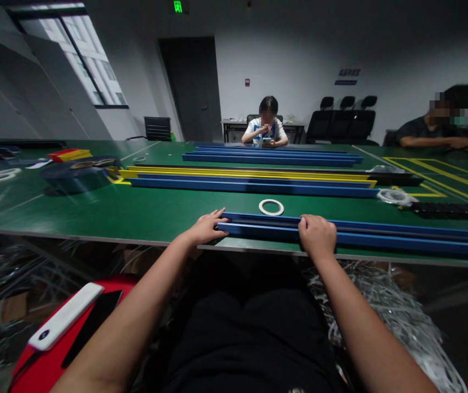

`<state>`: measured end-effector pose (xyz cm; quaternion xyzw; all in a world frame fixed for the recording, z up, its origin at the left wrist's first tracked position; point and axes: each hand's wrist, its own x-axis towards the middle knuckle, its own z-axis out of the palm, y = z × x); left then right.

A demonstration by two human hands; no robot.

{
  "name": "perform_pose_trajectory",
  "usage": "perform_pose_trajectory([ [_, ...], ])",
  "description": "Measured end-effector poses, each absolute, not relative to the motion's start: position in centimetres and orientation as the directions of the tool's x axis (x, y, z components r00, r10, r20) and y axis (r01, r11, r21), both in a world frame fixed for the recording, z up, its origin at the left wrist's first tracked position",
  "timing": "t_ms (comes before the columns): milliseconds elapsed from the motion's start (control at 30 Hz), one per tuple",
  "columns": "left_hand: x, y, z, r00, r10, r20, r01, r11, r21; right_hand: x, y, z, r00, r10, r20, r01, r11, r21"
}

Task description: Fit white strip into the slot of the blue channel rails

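Observation:
A long blue channel strip lies along the near edge of the green table and runs out of view to the right. At its left end is my left hand, fingers and thumb stretched around the end of the channel. Further right, my right hand is closed over the same channel, its fingers wrapped over the top and partly hidden. Just behind the channel, between my hands, a white ring-shaped roll lies flat on the table.
More blue channels and yellow strips lie across the green table. A dark blue coil stands left; a wrapped roll lies right. Two people sit beyond. Beside my legs is a red seat with a white device.

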<state>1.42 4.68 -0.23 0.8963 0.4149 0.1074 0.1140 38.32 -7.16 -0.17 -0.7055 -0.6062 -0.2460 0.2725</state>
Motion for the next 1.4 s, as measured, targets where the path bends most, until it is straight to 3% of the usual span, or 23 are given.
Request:
perform_pose_trajectory([
  [400, 1.1, 5.1, 0.6, 0.682, 0.731, 0.02, 0.685, -0.649, 0.332, 38.2, -7.2, -0.2, 0.15, 0.718, 0.68, 0.989, -0.116, -0.096],
  [667, 0.7, 4.6, 0.4, 0.63, 0.767, 0.126, 0.62, -0.594, 0.512, 38.3, -7.2, -0.1, 0.148, 0.716, 0.683, 0.989, -0.099, -0.111],
  [1133, 1.3, 4.9, 0.0, 0.643, 0.763, 0.061, 0.712, -0.625, 0.321, 38.2, -7.2, -0.2, 0.149, 0.72, 0.678, 0.988, -0.128, -0.081],
  [1400, 1.1, 4.8, 0.4, 0.679, 0.733, 0.044, 0.681, -0.651, 0.333, 38.3, -7.2, -0.3, 0.144, 0.717, 0.683, 0.989, -0.12, -0.083],
])
